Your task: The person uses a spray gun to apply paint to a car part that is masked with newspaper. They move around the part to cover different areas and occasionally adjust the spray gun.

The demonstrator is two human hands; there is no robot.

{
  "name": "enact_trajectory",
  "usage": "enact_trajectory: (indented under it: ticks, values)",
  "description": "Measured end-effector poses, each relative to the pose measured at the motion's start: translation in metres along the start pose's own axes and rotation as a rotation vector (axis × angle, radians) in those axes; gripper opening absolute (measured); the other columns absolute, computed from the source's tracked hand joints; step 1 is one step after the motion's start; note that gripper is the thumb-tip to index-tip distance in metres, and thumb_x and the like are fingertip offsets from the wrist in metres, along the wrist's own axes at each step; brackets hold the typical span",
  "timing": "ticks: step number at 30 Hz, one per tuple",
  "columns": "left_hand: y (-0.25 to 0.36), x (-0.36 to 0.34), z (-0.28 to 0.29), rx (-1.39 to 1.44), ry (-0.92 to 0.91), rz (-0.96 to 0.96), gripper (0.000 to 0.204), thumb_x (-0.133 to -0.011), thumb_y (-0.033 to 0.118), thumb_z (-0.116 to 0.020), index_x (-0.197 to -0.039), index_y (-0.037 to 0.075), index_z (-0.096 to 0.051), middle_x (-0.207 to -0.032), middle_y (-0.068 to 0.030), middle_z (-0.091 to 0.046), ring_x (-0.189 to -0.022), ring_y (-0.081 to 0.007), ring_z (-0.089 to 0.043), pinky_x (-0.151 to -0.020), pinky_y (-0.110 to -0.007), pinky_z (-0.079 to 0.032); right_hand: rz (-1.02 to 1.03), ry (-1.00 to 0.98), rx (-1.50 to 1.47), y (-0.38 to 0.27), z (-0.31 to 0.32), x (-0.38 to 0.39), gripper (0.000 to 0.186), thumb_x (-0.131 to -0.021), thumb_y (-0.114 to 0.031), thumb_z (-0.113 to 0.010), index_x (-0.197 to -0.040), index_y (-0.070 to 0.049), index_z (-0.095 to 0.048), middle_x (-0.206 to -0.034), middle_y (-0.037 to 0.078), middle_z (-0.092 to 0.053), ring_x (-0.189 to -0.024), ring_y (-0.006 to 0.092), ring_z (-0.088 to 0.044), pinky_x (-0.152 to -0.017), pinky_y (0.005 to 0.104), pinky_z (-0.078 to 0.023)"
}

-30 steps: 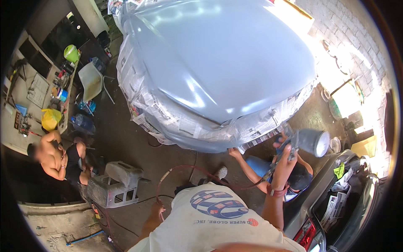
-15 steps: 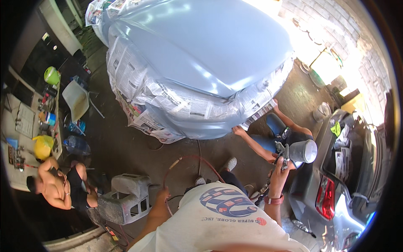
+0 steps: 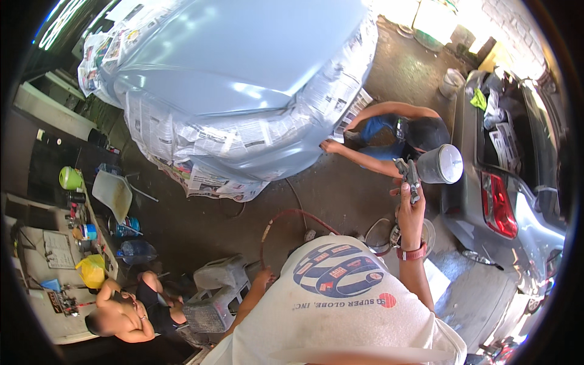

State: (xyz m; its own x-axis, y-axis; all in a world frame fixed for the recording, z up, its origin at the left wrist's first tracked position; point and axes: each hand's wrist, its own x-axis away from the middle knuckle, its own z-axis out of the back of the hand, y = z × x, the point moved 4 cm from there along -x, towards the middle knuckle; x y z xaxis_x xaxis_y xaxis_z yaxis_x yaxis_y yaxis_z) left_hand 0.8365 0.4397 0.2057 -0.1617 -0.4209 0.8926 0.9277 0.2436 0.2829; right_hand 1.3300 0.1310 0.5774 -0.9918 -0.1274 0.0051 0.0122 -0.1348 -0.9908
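My right hand is closed round the handle of a spray gun, held upright out to my right. A grey paint cup sits on the gun. Low on my left, my left hand is closed on a reddish air hose, which arcs across in front of me. Ahead stands a car with a blue-grey hood, its front edge wrapped in newspaper masking. A crouching person has both hands at the masking by the bumper's right corner.
A grey plastic step stool stands left of me, near a seated person. Farther left are a white chair and a cluttered bench. A dark grey car with an open trunk stands close on my right. Hoses lie across the floor.
My view has turned to the right, so the masked car sits farther left. My right hand holds the spray gun a little higher. The crouching person's head has come into sight.
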Motion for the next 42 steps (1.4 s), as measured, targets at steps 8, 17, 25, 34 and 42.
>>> enact_trajectory:
  ticks: [8, 17, 25, 34, 42]
  values:
    - [0.027, 0.012, -0.035, -0.216, -0.007, -0.060, 0.068, -0.110, 0.056, -0.062, -0.123, -0.011, -0.070, -0.101, -0.0208, -0.080, -0.087, -0.0309, -0.080, -0.077, -0.045, -0.063, -0.099, 0.091, -0.006, 0.023, 0.097, 0.014, 0.042, -0.118, -0.035, -0.061, -0.147, -0.006, -0.064, -0.114, 0.005, -0.077, -0.069, -0.0009, -0.057, -0.050, 0.0183, -0.038]
    - [0.054, 0.040, -0.102, -0.170, 0.126, -0.055, 0.072, -0.109, 0.058, -0.064, -0.112, -0.013, -0.074, -0.092, -0.0203, -0.082, -0.090, -0.0306, -0.080, -0.084, -0.044, -0.061, -0.099, 0.158, -0.044, 0.053, 0.198, -0.001, 0.045, -0.118, -0.038, -0.060, -0.151, -0.008, -0.064, -0.120, 0.005, -0.079, -0.071, -0.0001, -0.058, -0.052, 0.0190, -0.041]
    - [0.050, 0.081, -0.151, -0.464, 0.082, -0.051, 0.073, -0.108, 0.062, -0.062, -0.112, -0.009, -0.078, -0.094, -0.0198, -0.083, -0.093, -0.0328, -0.080, -0.089, -0.046, -0.060, -0.109, 0.215, -0.049, 0.073, 0.256, -0.004, 0.044, -0.119, -0.035, -0.058, -0.152, -0.008, -0.063, -0.115, 0.005, -0.079, -0.063, -0.0018, -0.050, -0.050, 0.0186, -0.036]
    - [0.140, 0.048, -0.194, -0.626, -0.044, -0.254, 0.073, -0.108, 0.063, -0.061, -0.113, -0.008, -0.079, -0.095, -0.0199, -0.083, -0.094, -0.0336, -0.080, -0.090, -0.047, -0.060, -0.156, 0.256, 0.045, 0.073, 0.286, 0.000, 0.057, -0.112, -0.027, -0.069, -0.163, -0.005, -0.053, -0.122, 0.013, -0.079, -0.107, 0.0215, -0.074, -0.098, 0.0389, -0.059]
    - [0.293, 0.032, -0.271, -0.943, -0.133, -0.435, 0.073, -0.108, 0.063, -0.061, -0.114, -0.007, -0.079, -0.096, -0.0201, -0.083, -0.095, -0.0342, -0.080, -0.091, -0.047, -0.059, 0.031, 0.271, 0.052, 0.046, 0.313, 0.008, 0.064, -0.112, -0.034, -0.067, -0.163, 0.000, -0.049, -0.147, 0.031, -0.067, -0.137, 0.0461, -0.065, -0.114, 0.0460, -0.051]
